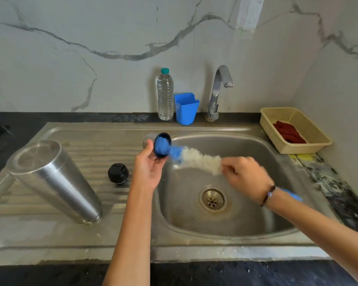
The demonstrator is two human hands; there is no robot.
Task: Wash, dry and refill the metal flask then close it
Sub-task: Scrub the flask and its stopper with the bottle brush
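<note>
The left hand (pixel 148 170) has its fingers curled round the metal flask (pixel 153 144), holding it on its side at the left rim of the sink (pixel 256 230), mouth turned toward the camera. The right hand (pixel 247 178) pinches the bottle brush (pixel 194 157) where bristles meet handle; its blue tip sits inside the flask's mouth, the white bristles trail out to the right, and the blue handle end shows beyond the wrist. The right hand and brush are blurred.

To the left on the draining board, a black lid (pixel 118 173) stands just beside the left wrist, apart from the flask, and a large steel tumbler (pixel 54 178) stands upside down further left. At the far edge stand a water bottle (pixel 165 94), a blue cup (pixel 186 108) and the tap (pixel 218 91), which gives no visible water. A basket (pixel 298 129) with a red cloth (pixel 288 133) sits at the right.

This looks like the washing step, scrubbing the inside. Next probably comes a rinse, which needs the brush withdrawn and the flask's mouth brought under the tap, then the cloth.
</note>
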